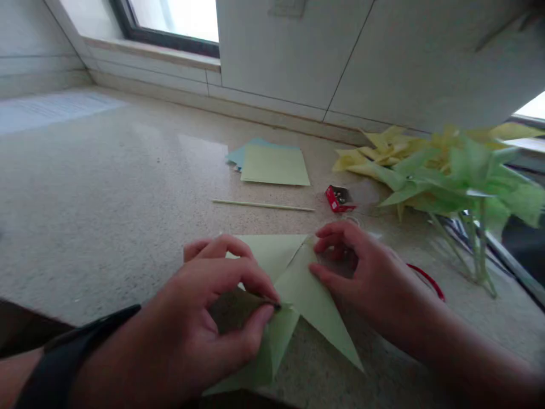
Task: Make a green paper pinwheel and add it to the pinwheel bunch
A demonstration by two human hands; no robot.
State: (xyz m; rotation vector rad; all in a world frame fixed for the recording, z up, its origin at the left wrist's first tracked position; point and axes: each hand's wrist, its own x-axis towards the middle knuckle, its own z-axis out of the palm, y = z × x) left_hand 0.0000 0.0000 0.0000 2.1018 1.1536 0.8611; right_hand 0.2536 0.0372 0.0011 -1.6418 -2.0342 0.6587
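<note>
A light green sheet of paper (315, 307), slit from its corners like a pinwheel, lies on the counter in front of me. Over its middle, my left hand (221, 295) pinches a curled flap of the paper between thumb and forefinger. A small dark thing shows at those fingertips, too small to name. My right hand (353, 255) rests at the sheet's right edge, with its fingers bent and its thumb apart from them; the fingertips touch or nearly touch the paper. The lower left of the sheet is partly hidden by my left hand.
Beyond the sheet lies a thin pale stick (264, 205). Behind it are stacked green and blue paper squares (276, 165). A small red box (340, 199) holds tiny metal pieces. Yellow and green paper pinwheels (443, 170) on sticks lie at right. Behind the counter (106, 199) rises a tiled wall.
</note>
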